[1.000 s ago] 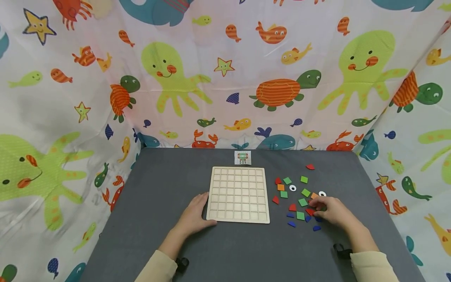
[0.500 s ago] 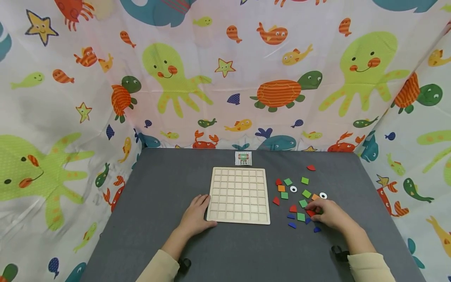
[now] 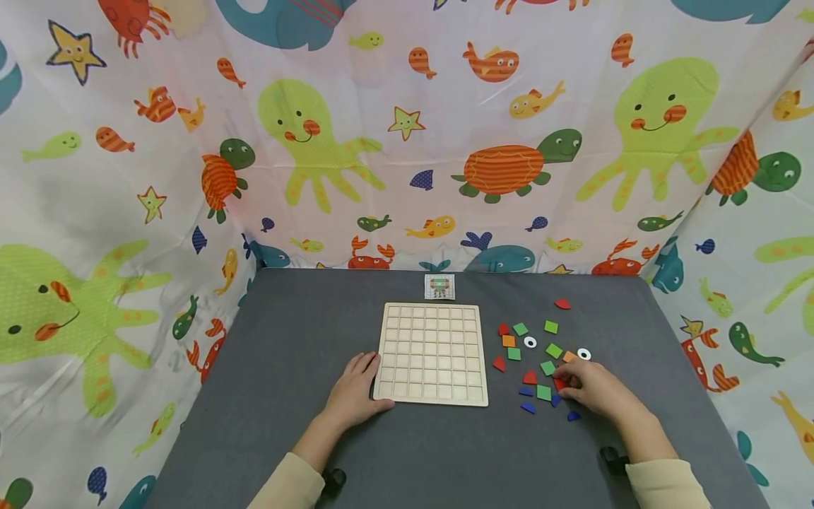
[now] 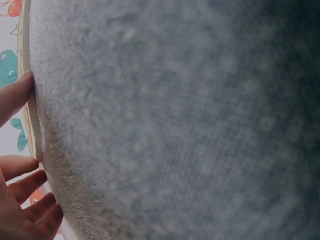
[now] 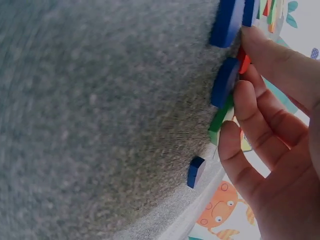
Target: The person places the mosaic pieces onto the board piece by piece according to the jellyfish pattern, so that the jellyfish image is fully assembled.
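Note:
A pale wooden board with a grid of square recesses [image 3: 431, 353] lies on the table. My left hand [image 3: 352, 391] is at its lower left corner, fingers along the left edge and thumb at the bottom edge. In the left wrist view the thumb [image 4: 17, 95] touches the board's rim. My right hand [image 3: 598, 387] is low among small coloured pieces, fingers bent. A red piece [image 5: 244, 60] shows between its thumb and fingers; whether they pinch it is unclear. Blue pieces [image 5: 225, 82] and a green piece [image 5: 221, 120] lie close by. The hand hides some pieces.
Green squares [image 3: 550, 326], red pieces [image 3: 499, 364], orange squares [image 3: 509, 341], white rings [image 3: 530, 342] and blue pieces [image 3: 528, 408] are scattered right of the board. A small picture card [image 3: 439, 287] lies behind it. A patterned curtain [image 3: 407, 177] surrounds the grey table [image 3: 305, 318].
My right hand has shifted slightly left over the pieces, and a green piece beneath it is now hidden. My left hand has stayed at the board's corner.

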Available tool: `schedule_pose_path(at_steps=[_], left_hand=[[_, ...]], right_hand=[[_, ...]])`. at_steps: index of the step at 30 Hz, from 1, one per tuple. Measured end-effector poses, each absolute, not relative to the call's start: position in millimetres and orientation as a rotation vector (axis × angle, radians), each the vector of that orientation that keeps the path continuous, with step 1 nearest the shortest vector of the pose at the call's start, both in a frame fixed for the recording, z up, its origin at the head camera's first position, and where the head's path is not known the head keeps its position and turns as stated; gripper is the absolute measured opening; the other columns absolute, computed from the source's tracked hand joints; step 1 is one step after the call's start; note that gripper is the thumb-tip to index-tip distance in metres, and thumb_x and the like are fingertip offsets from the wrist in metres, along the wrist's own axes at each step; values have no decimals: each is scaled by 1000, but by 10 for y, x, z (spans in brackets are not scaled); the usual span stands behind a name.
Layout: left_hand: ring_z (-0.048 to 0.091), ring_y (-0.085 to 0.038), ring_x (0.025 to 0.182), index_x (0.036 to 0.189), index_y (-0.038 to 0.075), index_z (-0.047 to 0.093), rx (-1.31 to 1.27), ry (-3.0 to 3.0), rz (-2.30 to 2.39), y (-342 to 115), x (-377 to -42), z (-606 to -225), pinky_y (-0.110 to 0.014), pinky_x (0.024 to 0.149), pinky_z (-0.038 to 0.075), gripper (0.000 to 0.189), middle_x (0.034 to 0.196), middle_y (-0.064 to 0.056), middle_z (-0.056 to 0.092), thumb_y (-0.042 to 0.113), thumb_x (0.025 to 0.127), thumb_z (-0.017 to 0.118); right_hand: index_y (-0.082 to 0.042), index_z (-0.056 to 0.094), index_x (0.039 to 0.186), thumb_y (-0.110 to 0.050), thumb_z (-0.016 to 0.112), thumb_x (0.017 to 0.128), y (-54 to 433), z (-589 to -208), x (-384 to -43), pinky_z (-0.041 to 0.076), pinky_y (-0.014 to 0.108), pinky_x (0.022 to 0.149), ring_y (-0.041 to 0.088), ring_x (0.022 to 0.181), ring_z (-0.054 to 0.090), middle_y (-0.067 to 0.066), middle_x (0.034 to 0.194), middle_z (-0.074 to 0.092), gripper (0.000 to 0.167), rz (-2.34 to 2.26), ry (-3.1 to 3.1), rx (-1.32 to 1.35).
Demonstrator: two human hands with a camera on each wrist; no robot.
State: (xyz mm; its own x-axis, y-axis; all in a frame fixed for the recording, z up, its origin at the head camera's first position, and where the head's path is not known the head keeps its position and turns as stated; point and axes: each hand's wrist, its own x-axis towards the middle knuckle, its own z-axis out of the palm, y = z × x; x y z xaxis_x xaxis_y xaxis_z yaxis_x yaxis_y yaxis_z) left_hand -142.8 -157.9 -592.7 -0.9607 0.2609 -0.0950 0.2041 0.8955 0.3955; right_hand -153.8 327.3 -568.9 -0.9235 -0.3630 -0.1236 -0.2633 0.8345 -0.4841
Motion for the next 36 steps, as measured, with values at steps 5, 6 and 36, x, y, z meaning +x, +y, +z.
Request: schedule_pose_path(at_steps=[5,6,36], left_hand=[[29,-37,150,156,5,38,358,2917,589,-1580,-1432,-5944,-55,112,39,101,160,-14,38,52,79,83],[29,-37,150,156,5,38,359,2917,593,-1580,-1432,-5944,-55,112,39,101,160,-14,38,52,79,83],[26,-36,152,157,5,37,342,2897,626,-1575,-1422,-5944,-55,113,37,100,161,-13,36,51,80,82]], right_hand=[[-8,74,103,-13,82,84,3259,-5684,-1539,48,29,64,5,70,52,-8,79,61,21,-666,2807,-469],[-8,74,103,-13,81,85,3255,-5685,-1541,48,30,64,5,70,53,-8,79,61,20,-650,2811,-467],[1,71,107,-7,77,88,3186,-5552,-1523,57,42,74,15,81,62,4,94,67,22,-653,3149,-738]])
